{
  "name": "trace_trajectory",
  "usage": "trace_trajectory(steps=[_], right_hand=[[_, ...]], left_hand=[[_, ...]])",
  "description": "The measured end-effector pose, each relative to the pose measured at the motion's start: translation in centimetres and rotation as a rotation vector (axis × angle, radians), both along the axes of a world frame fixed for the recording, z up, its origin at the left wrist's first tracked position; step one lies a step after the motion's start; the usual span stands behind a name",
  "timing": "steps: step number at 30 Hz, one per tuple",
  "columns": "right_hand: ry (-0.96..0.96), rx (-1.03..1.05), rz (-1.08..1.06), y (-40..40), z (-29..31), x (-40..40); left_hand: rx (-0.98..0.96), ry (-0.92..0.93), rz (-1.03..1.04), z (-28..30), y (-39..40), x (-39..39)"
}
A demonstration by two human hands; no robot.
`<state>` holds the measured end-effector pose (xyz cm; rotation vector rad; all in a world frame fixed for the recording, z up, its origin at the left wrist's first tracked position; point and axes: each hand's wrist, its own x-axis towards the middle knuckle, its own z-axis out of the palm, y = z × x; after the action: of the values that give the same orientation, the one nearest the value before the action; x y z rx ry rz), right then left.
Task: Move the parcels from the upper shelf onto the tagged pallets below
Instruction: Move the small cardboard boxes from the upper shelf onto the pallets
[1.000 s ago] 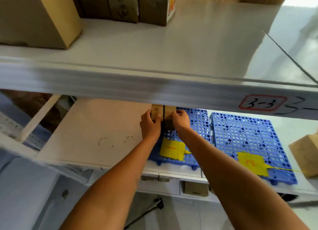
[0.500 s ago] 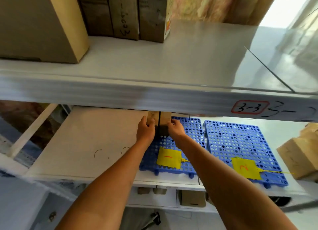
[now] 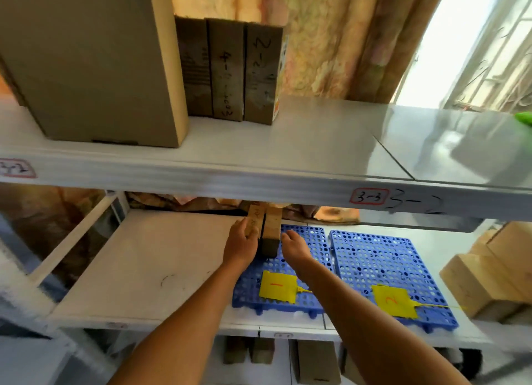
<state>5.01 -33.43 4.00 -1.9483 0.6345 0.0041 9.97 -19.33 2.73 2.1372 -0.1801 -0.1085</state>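
Observation:
Two narrow cardboard parcels stand upright side by side at the back left of the blue pallet (image 3: 311,258) that carries yellow tag 1 (image 3: 277,291). My left hand (image 3: 240,245) holds the left parcel (image 3: 255,217) by its near edge. Beside it, the right parcel (image 3: 272,235) stands free, and my right hand (image 3: 293,245) hovers just to its right with relaxed fingers, a small gap between them. On the upper shelf (image 3: 288,143) three more slim parcels (image 3: 227,71) stand upright next to a large box (image 3: 95,62).
A second blue pallet (image 3: 383,258) with yellow tag 2 (image 3: 393,301) lies to the right of the first. Cardboard boxes (image 3: 483,281) sit at the lower shelf's right end. The upper shelf's front beam (image 3: 201,180) overhangs the parcels' tops. More boxes stand below.
My right hand has let go of the right parcel and drawn slightly back. My left hand stays on the left parcel. The view has tilted up, showing more of the upper shelf.

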Motion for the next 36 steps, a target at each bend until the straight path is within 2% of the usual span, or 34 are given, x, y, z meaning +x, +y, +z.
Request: trace_trajectory(steps=[8,14,19,21,24,27,32,36], right_hand=[[-0.142,-0.146,0.245,5.2,8.3,-8.1],[-0.371,-0.182,0.376,9.8,14.5,-17.2],[-0.508,-0.205,0.372,13.0,21.3,-20.2],[-0.586,-0.192,0.331,13.8,24.1,-19.7],[-0.742,-0.176,0.236,14.1,27.2,-17.7],[-0.831,-0.201,0.108,13.2,29.0,-14.2],[-0.793,-0.213,-0.108,9.7,30.4,-7.6],[-0.672,-0.086,-0.087,6.7,30.2,-4.2]], left_hand=[[0.032,-0.164,-0.053,11.0,4.3,-9.7],[0.01,-0.286,0.085,17.5,10.4,-19.7],[-0.056,-0.395,0.169,23.6,13.5,-22.8],[-0.137,-0.42,0.152,25.8,14.0,-22.8],[-0.157,-0.455,0.077,28.2,13.5,-21.8],[-0.262,-0.408,-0.002,30.2,11.3,-19.0],[-0.221,-0.295,-0.087,32.0,7.0,-12.8],[-0.268,-0.333,-0.013,31.9,4.5,-9.0]])
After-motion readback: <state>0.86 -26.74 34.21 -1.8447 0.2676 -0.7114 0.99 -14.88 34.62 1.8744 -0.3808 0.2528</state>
